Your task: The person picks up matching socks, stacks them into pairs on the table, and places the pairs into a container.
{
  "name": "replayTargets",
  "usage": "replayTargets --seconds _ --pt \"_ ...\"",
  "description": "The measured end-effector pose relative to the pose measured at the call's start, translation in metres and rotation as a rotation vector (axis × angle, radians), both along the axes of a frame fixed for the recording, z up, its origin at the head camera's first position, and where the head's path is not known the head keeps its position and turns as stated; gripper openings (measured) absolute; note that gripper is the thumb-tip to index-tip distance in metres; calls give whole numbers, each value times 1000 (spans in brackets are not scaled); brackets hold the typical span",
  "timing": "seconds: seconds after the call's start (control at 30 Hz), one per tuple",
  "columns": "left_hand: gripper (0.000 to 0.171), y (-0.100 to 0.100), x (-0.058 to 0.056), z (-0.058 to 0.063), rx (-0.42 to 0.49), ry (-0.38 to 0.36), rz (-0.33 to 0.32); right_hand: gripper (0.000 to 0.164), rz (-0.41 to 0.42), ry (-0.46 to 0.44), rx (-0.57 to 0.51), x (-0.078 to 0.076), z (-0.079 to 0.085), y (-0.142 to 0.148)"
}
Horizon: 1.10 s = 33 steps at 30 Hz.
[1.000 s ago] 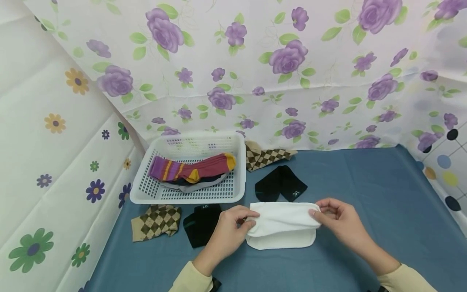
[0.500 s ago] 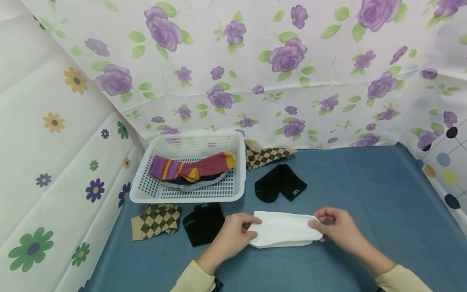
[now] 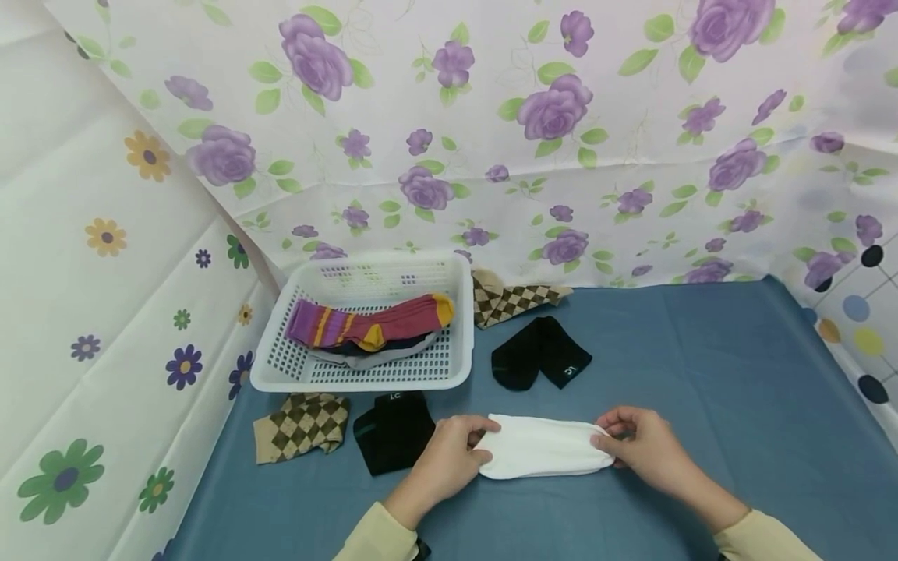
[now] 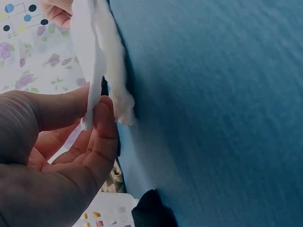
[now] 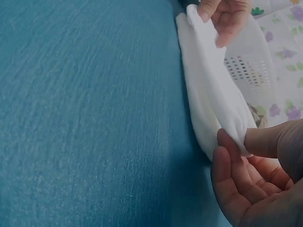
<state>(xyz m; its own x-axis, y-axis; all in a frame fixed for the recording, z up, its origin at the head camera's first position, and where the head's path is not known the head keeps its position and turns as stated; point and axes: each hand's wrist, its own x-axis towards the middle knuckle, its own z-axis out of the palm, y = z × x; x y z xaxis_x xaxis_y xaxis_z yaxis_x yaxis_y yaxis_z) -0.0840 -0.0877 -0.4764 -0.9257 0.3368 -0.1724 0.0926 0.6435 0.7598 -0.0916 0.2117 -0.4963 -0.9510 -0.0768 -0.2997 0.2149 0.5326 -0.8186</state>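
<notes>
A white sock [image 3: 543,444] is stretched lengthwise between both hands, low over the blue table. At its left end, my left hand [image 3: 452,452] pinches it between thumb and fingers. My right hand [image 3: 641,446] pinches the opposite end the same way. Both wrist views show a second white sock [image 5: 196,94] lying on the table just under the held one; from the head view the upper sock mostly covers it. Left of my left hand lies a folded black sock [image 3: 394,432], and another black sock [image 3: 540,354] is beyond the white ones.
A white plastic basket [image 3: 256,366] holds striped purple-red socks [image 3: 372,321] over grey and dark ones. One checkered sock [image 3: 302,427] lies in front of the basket, another checkered sock [image 3: 522,302] to its right. A floral sheet [image 3: 491,179] hangs behind the blue table [image 3: 737,405].
Both hands have lowered the upper white sock toward the person, so it now covers most of the lower one. The basket and other socks have not moved.
</notes>
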Motion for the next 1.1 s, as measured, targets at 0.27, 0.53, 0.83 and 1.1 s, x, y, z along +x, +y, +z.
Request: replayTargets --seconds 0.27,0.53,0.83,1.1 --pt "31 1 1 -6 -50 29 8 26 27 82 151 0 -2 0" --pt "27 1 3 -5 -102 97 56 27 51 187 280 -1 0 0" --pt "27 7 1 -3 -90 199 199 26 82 392 370 4 16 -9" --pt "19 13 -1 -4 -106 220 229 17 175 423 391 5 7 -11"
